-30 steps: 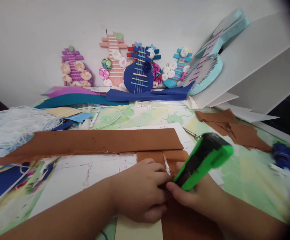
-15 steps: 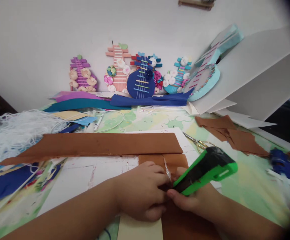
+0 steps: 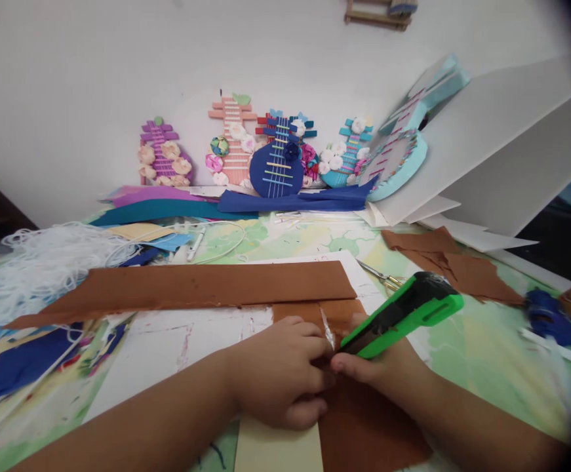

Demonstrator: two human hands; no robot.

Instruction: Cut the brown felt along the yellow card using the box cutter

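Note:
My right hand [image 3: 383, 373] is closed around a green and black utility knife [image 3: 403, 318], its back end tilted up to the right and its blade end hidden between my hands. My left hand [image 3: 282, 373] is curled and presses on the brown paper sheet [image 3: 374, 426] just left of the knife, its fingertips partly hidden. A torn slit shows white along the brown sheet beside the fingers. Beneath my left hand lies a cream board strip [image 3: 278, 446]. A long brown paper strip [image 3: 206, 285] lies across a white board [image 3: 152, 347] beyond my hands.
Scissors [image 3: 386, 276] lie past the knife. Brown scraps [image 3: 476, 269] and a blue tool [image 3: 555, 321] sit at the right. White cord [image 3: 54, 262] is heaped at the left. Decorated paper lutes, including a blue one [image 3: 276, 170], stand along the wall.
The knife has tilted lower, its back end swinging right, while my right hand shifts slightly. More of the brown sheet shows below my hands. My left hand stays in place, and the view has shifted a little.

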